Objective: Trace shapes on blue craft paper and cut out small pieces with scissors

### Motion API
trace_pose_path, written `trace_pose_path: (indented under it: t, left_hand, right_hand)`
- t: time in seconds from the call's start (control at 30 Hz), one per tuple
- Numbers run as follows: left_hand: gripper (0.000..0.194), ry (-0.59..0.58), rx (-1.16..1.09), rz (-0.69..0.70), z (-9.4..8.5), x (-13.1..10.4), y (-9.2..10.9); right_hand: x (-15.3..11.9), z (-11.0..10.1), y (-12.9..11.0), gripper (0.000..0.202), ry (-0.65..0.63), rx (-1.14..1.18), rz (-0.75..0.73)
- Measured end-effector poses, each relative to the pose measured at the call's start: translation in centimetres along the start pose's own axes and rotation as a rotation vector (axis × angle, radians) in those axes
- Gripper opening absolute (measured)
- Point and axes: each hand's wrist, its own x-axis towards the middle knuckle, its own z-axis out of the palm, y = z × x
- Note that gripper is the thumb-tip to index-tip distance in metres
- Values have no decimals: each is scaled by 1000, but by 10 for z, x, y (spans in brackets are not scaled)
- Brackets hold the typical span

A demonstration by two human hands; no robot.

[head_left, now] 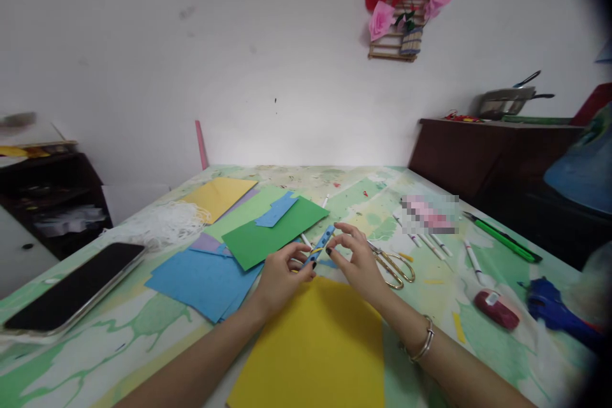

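Note:
My left hand (285, 271) pinches the lower end of a narrow blue strip (320, 246) that has dark spots and a thin yellow band. The strip slants up to the right, above the top edge of a yellow sheet (325, 344). My right hand (354, 256) is at the strip's upper end, thumb and forefinger apart and curved near it; whether a fingertip touches it is hard to tell. Gold-handled scissors (393, 265) lie just right of my right hand. Left of my hands are a green sheet (272, 233) and blue sheets (201, 280).
A phone (76, 287) and white string (167, 223) lie at the left. On the right are markers (472, 258), a green cutter (504, 239), a red object (496, 309) and a blue glue gun (554, 309). A wall stands behind the table.

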Motion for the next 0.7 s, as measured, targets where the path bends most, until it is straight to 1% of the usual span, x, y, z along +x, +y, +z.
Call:
trace_pose_path:
  t: [0.17,0.33,0.7]
  left_hand:
    - [29,-39,-86,-42,2,-2,2]
    - [31,-61,-129,-69,1,-1,4]
    - [35,-80,-156,-126,0,3,-2]
  right_hand:
    - [0,0,-1,7,4,21,21]
    - [0,0,-1,6,-3,55,6]
    - [0,1,-1,8,-25,67,-32]
